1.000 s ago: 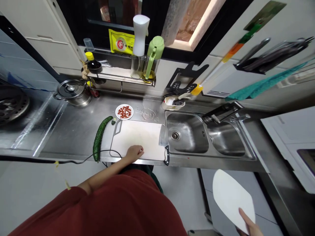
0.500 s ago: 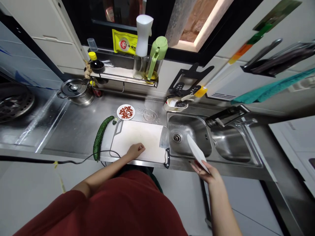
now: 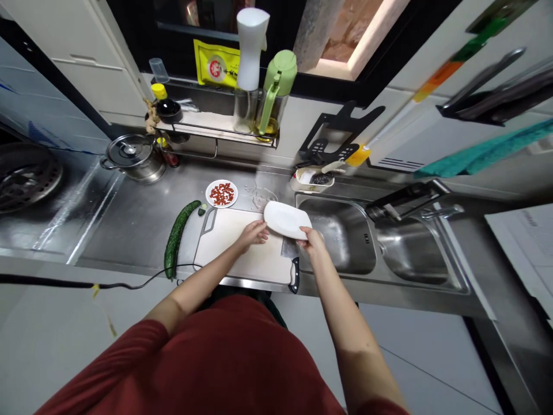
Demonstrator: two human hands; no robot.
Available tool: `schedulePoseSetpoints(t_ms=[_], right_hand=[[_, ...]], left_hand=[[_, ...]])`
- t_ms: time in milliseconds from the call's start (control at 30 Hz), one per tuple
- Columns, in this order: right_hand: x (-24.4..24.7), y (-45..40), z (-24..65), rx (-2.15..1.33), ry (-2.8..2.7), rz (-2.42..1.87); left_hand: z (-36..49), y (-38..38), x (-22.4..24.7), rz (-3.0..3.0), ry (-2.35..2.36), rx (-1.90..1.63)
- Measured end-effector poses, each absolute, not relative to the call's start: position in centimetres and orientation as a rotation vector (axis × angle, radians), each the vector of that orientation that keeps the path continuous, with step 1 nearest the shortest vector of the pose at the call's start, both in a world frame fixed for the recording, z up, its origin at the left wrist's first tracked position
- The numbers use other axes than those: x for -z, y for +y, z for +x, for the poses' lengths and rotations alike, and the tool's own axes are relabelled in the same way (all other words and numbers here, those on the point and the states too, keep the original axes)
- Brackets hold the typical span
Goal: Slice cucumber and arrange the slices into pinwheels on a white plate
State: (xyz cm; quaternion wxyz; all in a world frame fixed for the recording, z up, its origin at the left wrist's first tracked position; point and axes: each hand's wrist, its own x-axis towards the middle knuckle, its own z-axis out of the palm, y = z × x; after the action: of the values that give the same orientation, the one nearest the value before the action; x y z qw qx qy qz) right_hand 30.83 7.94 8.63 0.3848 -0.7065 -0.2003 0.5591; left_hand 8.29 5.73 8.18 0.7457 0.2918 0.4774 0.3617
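A white plate (image 3: 287, 220) is held in the air above the right part of the cutting board (image 3: 228, 236), gripped at its right end by my right hand (image 3: 311, 239). My left hand (image 3: 253, 234) hovers over the board at the plate's left edge, fingers stretched out and slightly bent; whether it touches the rim I cannot tell. On the board's right end lies a kitchen knife (image 3: 294, 275) with a black handle, its blade partly hidden by the plate. A long cucumber (image 3: 176, 237) lies left of the board, beside a small cut-off end (image 3: 201, 211).
Behind the board sits a small plate of chopped red pieces (image 3: 222, 193). A double sink (image 3: 345, 236) is at the right, a lidded pot (image 3: 133, 157) at the back left. Bottles stand on the wall rack (image 3: 211, 128). A black cable (image 3: 129, 286) crosses the counter's front edge.
My right hand has brought the white plate leftward from over the sink to above the board, turning it flatter. My left hand has risen toward the plate, its fingers loosening from a curl.
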Motion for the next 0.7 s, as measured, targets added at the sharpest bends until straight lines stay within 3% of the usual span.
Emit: schedulePoseSetpoints(t_ms=[167, 433, 700], right_hand=[[-7.1, 11.0, 27.1, -1.393, -0.409, -1.753], [-5.6, 14.2, 25.4, -1.510, -0.755, -1.708], [-5.2, 16.7, 24.4, -1.379, -0.916, -1.822]], left_hand=[[7.6, 7.9, -7.6, 0.611, 1.155, -0.889], [5.8, 11.0, -5.1, 0.533, 1.247, -0.998], [5.6, 13.4, -2.8, 0.576, 1.324, -1.058]])
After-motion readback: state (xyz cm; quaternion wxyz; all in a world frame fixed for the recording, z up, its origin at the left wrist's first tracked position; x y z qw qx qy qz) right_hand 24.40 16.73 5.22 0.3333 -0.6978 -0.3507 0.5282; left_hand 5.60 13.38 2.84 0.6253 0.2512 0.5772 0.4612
